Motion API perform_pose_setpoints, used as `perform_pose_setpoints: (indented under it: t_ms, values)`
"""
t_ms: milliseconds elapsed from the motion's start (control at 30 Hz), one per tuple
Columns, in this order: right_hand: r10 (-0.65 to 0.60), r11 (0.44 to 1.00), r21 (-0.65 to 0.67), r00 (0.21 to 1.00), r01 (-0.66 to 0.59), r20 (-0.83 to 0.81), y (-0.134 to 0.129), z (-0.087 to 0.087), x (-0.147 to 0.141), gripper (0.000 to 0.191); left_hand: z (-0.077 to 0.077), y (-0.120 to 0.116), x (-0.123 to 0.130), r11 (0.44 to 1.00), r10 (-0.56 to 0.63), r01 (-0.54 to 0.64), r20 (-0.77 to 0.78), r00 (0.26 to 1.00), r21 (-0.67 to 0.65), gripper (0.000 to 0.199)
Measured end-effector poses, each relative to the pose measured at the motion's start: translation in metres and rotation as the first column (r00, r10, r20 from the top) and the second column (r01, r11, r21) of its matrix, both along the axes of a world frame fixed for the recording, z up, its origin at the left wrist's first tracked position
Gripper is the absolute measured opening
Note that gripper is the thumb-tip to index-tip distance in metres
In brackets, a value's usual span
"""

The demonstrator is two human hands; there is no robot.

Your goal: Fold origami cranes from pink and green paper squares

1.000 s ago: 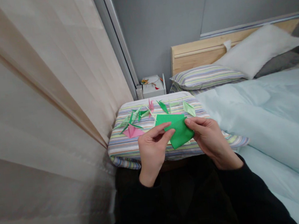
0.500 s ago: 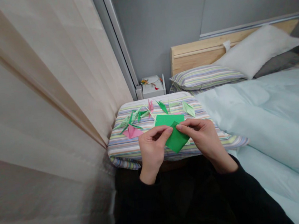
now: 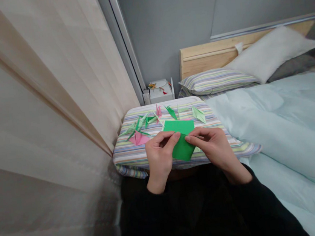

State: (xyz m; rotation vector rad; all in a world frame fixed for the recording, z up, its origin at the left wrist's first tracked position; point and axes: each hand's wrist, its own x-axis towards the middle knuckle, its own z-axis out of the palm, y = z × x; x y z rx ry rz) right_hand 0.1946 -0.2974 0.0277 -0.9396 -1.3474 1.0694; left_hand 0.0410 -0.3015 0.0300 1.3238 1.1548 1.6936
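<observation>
My left grip (image 3: 160,159) and right grip (image 3: 216,150) pinch a folded square of bright green origami paper (image 3: 182,148) narrowly, just above a striped fabric cushion (image 3: 131,162); slackened fingers could let the fold slip askew.

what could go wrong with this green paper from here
The green origami paper is pinched between the left hand and right hand above a soft striped pillow, so creases pressed against it may come out weak. The pink paper crane lies close to the left hand and could get crushed.
</observation>
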Motion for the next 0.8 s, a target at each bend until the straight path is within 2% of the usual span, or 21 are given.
perform_pose_setpoints:
  t_ms: [133, 267, 333, 400, 533, 800]
  values:
    - [-0.034, 0.999, -0.009, 0.999, 0.033, -0.024, -0.001, -0.007, 0.002, 0.017, -0.004, 0.002, 0.000, 0.999, 0.036, -0.036, 0.043, 0.998, 0.006, 0.013]
    - [-0.058, 0.994, 0.097, 0.998, 0.056, 0.009, -0.003, -0.011, 0.003, 0.013, -0.004, 0.004, -0.004, 0.999, 0.047, -0.048, 0.062, 0.997, 0.009, 0.017]
    - [-0.066, 0.986, 0.153, 0.997, 0.060, 0.034, -0.003, -0.010, 0.005, 0.019, -0.003, 0.004, -0.007, 0.999, 0.047, -0.048, 0.057, 0.997, 0.017, 0.018]
    - [-0.052, 0.981, 0.193, 0.995, 0.034, 0.090, -0.003, -0.007, 0.008, 0.023, -0.001, 0.003, -0.009, 0.998, 0.045, -0.047, 0.044, 0.998, 0.029, 0.017]
    - [-0.004, 0.971, 0.233, 0.973, -0.052, 0.231, -0.002, -0.001, 0.013, 0.018, 0.001, 0.000, -0.010, 0.998, 0.038, -0.037, -0.017, 0.999, 0.048, 0.014]
    - [0.001, 0.974, 0.209, 0.924, -0.087, 0.382, -0.002, 0.004, 0.013, 0.024, 0.001, 0.000, -0.010, 0.997, 0.034, -0.026, -0.103, 0.994, 0.077, 0.011]
